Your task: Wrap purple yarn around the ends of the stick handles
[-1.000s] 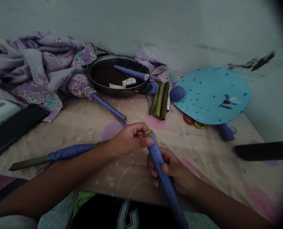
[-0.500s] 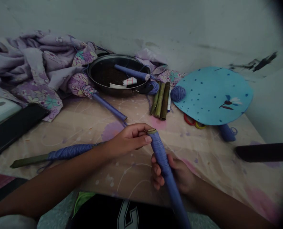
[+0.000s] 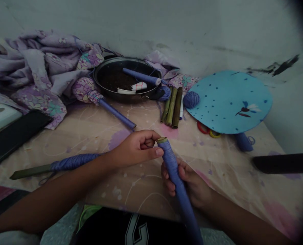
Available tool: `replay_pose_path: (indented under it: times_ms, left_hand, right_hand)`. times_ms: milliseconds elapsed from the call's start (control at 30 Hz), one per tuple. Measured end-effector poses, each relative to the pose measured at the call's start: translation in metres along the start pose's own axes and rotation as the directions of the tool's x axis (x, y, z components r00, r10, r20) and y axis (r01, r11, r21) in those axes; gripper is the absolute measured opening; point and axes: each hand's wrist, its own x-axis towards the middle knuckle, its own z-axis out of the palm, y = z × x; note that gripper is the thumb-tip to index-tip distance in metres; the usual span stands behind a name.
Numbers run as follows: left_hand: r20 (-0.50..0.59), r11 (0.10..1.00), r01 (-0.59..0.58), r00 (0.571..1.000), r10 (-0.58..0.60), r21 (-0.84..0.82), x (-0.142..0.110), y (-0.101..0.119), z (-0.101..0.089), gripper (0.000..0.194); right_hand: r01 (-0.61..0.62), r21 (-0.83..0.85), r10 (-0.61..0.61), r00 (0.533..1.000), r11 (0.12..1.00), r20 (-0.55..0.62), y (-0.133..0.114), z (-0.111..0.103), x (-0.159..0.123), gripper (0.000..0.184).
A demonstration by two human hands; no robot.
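Observation:
A stick wrapped in purple yarn [image 3: 177, 183] slants from the lower middle up to a bare greenish tip near the table's centre. My right hand [image 3: 192, 185] is wrapped round its middle. My left hand [image 3: 137, 148] is closed in a pinch at the top end, thumb against the yarn just under the tip. A second stick [image 3: 56, 165], half wrapped in purple yarn with a green bare end, lies on the table under my left forearm.
A dark round pan [image 3: 127, 80] at the back holds a wrapped stick and a white roll. Beside it lie green sticks [image 3: 172, 107], a purple yarn ball [image 3: 191, 99] and a blue dotted fan [image 3: 230, 102]. Floral cloth [image 3: 39, 73] is heaped back left. A black object [image 3: 284, 162] juts in at right.
The wrapped stick has shifted slightly right and tilted, and my right hand has slid a little along it. My left hand stays pinched at the tip.

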Motion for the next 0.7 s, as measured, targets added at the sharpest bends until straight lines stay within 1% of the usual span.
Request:
replay_pose_path:
  times_ms: [67, 100, 200, 267, 367, 433, 500, 567, 700]
  left_hand:
    - [-0.006, 1.0, 0.001, 1.0, -0.001, 0.007, 0.0, 0.0, -0.001, 0.031]
    - [-0.031, 1.0, -0.002, 1.0, 0.002, 0.01, 0.0, 0.0, -0.001, 0.032]
    - [-0.163, 0.999, -0.033, 0.986, 0.039, 0.039, -0.001, 0.0, 0.001, 0.03]
    - [-0.229, 0.995, -0.07, 0.97, 0.085, 0.072, -0.002, 0.0, 0.003, 0.025]
    - [-0.272, 0.99, -0.118, 0.952, 0.136, 0.081, -0.004, -0.002, 0.006, 0.021]
    - [-0.302, 0.99, -0.137, 0.942, 0.142, 0.04, -0.005, -0.004, 0.009, 0.021]
    - [-0.307, 0.989, -0.145, 0.943, 0.131, -0.023, -0.005, -0.006, 0.012, 0.022]
    - [-0.289, 0.987, -0.142, 0.951, 0.114, -0.079, -0.006, -0.007, 0.014, 0.024]
    - [-0.283, 0.979, -0.114, 0.957, 0.062, -0.172, -0.005, -0.007, 0.016, 0.025]
  right_hand:
    - [0.002, 0.001, -0.002, 1.0, 1.0, -0.011, -0.002, -0.001, 0.001, 0.031]
    - [0.0, -0.001, 0.0, 1.0, 1.0, -0.021, -0.003, -0.001, 0.001, 0.031]
    - [-0.008, 0.001, 0.008, 0.999, 1.0, -0.049, -0.003, 0.0, 0.001, 0.031]
    - [-0.008, 0.011, 0.009, 0.998, 1.0, -0.059, -0.002, 0.0, 0.0, 0.031]
    - [-0.024, 0.03, 0.025, 0.999, 0.999, -0.046, 0.0, 0.0, -0.001, 0.031]
    - [-0.026, 0.045, 0.028, 0.999, 0.999, -0.032, 0.001, -0.001, -0.001, 0.032]
    - [-0.019, 0.059, 0.019, 1.0, 0.998, -0.012, 0.002, -0.002, -0.001, 0.031]
    - [-0.02, 0.079, 0.018, 1.0, 0.997, 0.016, 0.003, -0.003, -0.001, 0.03]
    - [-0.062, 0.156, 0.052, 0.996, 0.986, 0.07, 0.004, -0.005, -0.002, 0.031]
